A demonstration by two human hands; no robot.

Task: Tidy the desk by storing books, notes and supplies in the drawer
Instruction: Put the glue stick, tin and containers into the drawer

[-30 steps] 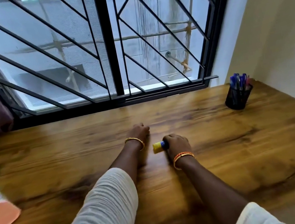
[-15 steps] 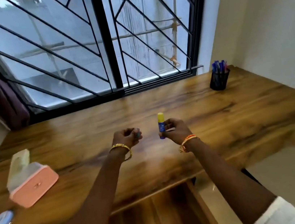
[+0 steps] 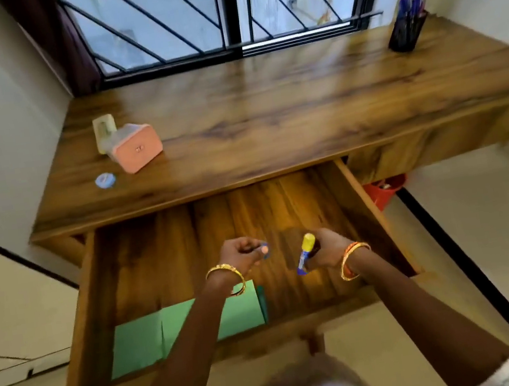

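1. The right hand point(image 3: 328, 248) holds a glue stick point(image 3: 305, 252) with fingers curled round the barrel; the yellow cap points up and away, the blue base down and toward the person.
2. The left hand point(image 3: 242, 255) is beside the right, apart from it, fingers curled round a small blue item point(image 3: 265, 251). The item is too blurred to identify.
3. Both hands hang above the open drawer point(image 3: 369, 206), over its wooden floor, not touching it.
4. Below and left of the left hand, green paper sheets point(image 3: 137, 343) lie flat in the near-left part of the drawer, partly covered by the left forearm.
5. Beyond both hands lies the desk top point(image 3: 269, 118).
6. Far left of the grip, on the desk: a pink box point(image 3: 137, 150), a pale upright object point(image 3: 104, 132) touching its far side, and a small round blue object point(image 3: 105, 180) near its front.
7. Far right of the grip, at the desk's back corner: a black pen holder point(image 3: 407, 30) with blue pens.
8. A red basket point(image 3: 383, 191) shows under the desk, right of the drawer.
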